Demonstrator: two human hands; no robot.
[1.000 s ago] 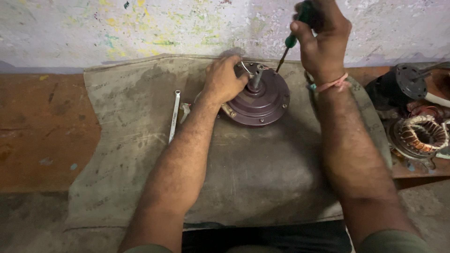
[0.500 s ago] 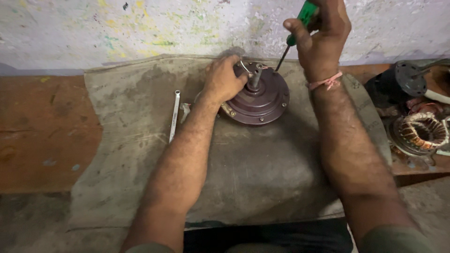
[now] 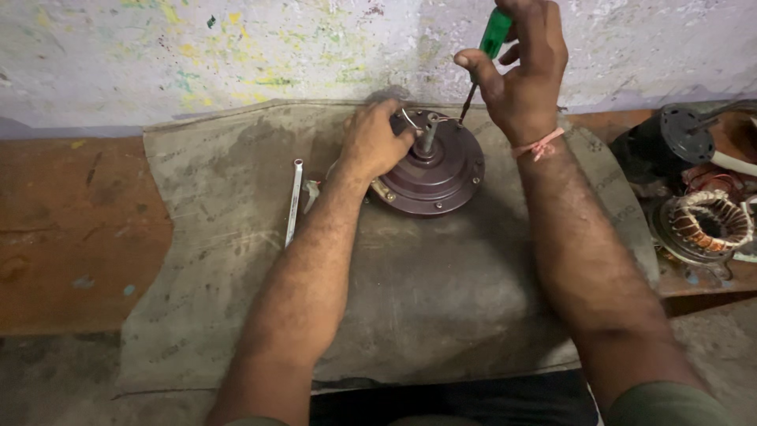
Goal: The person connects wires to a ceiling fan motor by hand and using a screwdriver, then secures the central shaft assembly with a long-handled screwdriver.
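The right hand [image 3: 524, 79] is closed around the green plastic handle of a thin-shafted screwdriver [image 3: 482, 59], held upright and slightly tilted, its dark metal tip coming down to the top face of a round, dark maroon metal motor housing [image 3: 434, 173] close to the grey steel shaft [image 3: 426, 140] that stands up from its centre. A thin bare wire [image 3: 410, 118] curls beside that shaft. The left hand [image 3: 374, 142] is clasped on the housing's left rim, fingers curled over the edge and palm pressed against its side. The housing sits flat on a worn grey cloth mat [image 3: 441, 308], towards the mat's far edge. Left of the housing, on the same mat, lies a slim silver metal spanner [image 3: 293, 201], set lengthwise and well clear of the left hand. To the right of the housing, off the mat, rest a copper-wound stator ring [image 3: 706, 225] and, behind it, a black motor part [image 3: 670, 142]. Behind the housing rises a paint-flecked pale wall [image 3: 197, 63].
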